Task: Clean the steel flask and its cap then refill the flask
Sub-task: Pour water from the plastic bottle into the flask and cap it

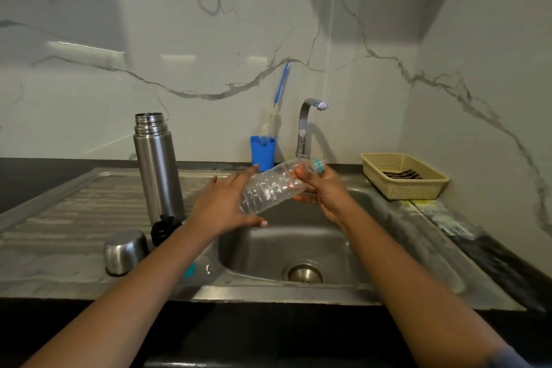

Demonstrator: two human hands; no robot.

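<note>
Ribbed clear plastic bottle tilted over sink: right hand clasps neck; left hand splayed at base, contact unclear. Uncapped brushed-steel flask upright on drainboard.

flask left of sink, basket right

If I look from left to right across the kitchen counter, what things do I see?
steel cup → steel flask → blue holder with a bottle brush → tap → yellow basket
</note>
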